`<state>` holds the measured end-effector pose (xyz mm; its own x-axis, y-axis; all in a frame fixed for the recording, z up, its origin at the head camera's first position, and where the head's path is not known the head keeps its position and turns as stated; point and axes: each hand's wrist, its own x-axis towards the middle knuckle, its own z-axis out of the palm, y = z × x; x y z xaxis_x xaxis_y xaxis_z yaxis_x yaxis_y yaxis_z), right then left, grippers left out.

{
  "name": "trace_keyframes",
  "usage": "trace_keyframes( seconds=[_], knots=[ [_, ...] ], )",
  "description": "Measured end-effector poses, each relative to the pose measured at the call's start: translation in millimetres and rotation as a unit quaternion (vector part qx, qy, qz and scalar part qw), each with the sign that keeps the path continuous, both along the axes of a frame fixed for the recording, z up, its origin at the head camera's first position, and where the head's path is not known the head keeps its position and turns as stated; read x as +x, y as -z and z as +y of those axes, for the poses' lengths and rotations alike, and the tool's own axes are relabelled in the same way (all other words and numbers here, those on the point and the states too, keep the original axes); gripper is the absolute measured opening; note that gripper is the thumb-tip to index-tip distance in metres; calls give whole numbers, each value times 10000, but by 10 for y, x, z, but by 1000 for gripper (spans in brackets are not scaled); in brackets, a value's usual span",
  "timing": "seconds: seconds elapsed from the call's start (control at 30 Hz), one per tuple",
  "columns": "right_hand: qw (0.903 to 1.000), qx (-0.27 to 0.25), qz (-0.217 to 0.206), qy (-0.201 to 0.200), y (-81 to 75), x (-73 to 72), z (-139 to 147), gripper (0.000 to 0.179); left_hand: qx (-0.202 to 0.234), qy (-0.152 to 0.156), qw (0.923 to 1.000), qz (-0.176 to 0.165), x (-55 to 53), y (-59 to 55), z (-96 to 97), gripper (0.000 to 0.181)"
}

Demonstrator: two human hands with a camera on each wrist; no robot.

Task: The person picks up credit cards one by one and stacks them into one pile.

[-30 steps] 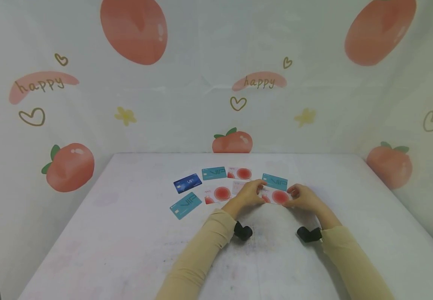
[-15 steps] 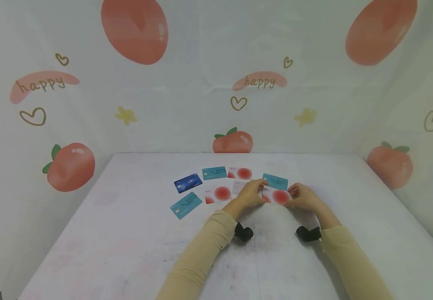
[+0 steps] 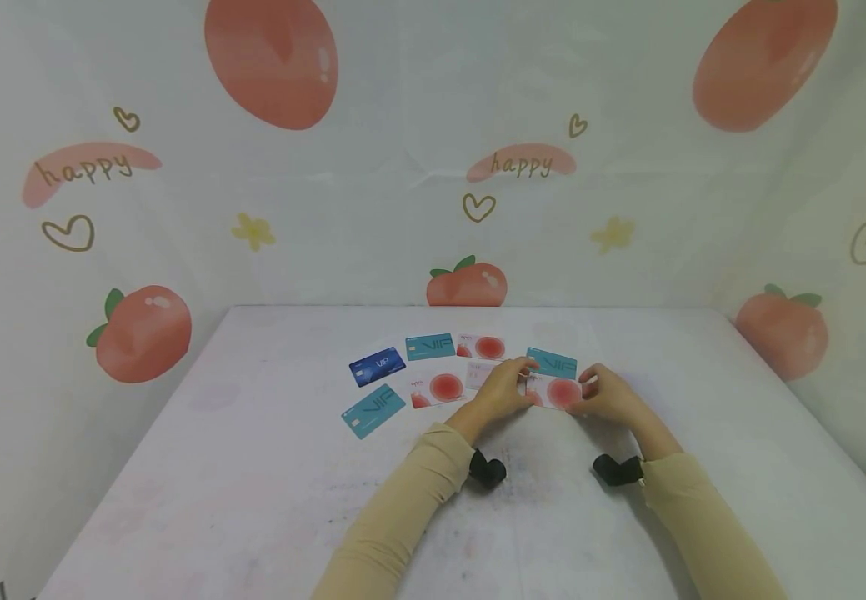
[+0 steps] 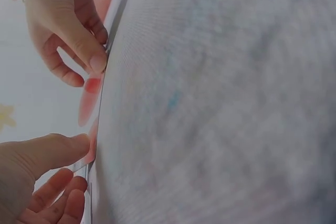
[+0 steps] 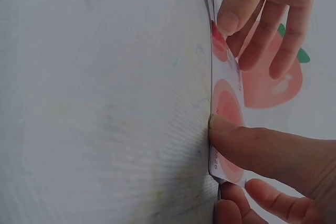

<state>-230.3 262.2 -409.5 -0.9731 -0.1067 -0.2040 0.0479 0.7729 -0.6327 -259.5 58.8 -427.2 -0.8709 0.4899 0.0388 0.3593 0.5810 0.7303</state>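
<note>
A white card with a red circle [image 3: 555, 392] lies between my two hands, just in front of a teal VIP card [image 3: 553, 362]. My left hand [image 3: 503, 389] pinches its left end, thumb at the near corner. The right hand [image 3: 608, 397] grips the other end. In the right wrist view, the right thumb [image 5: 236, 137] presses on the printed face of the card [image 5: 228, 95], with fingers curled at the edge. The left wrist view shows the left thumb [image 4: 58, 150] at the card's corner, the card seen nearly edge-on.
Left of my hands lie a dark blue VIP card [image 3: 377, 367], two teal cards [image 3: 429, 347] and two more red-circle cards [image 3: 437, 389]. A pale pink card [image 3: 480, 374] is partly covered by my left hand. A printed cloth wall [image 3: 372, 208] rises behind the white table [image 3: 252, 467].
</note>
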Motion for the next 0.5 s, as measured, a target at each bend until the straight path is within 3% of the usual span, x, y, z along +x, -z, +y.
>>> trace_keyframes(
  seconds=[0.3,0.5],
  knots=[
    [9998,-84,203,-28,-4,9,-8,55,967,-101,9948,-300,27,-18,-26,52],
    [9992,-268,311,21,-72,28,-47,57,1111,-164,9926,-453,52,-84,-83,53]
  ],
)
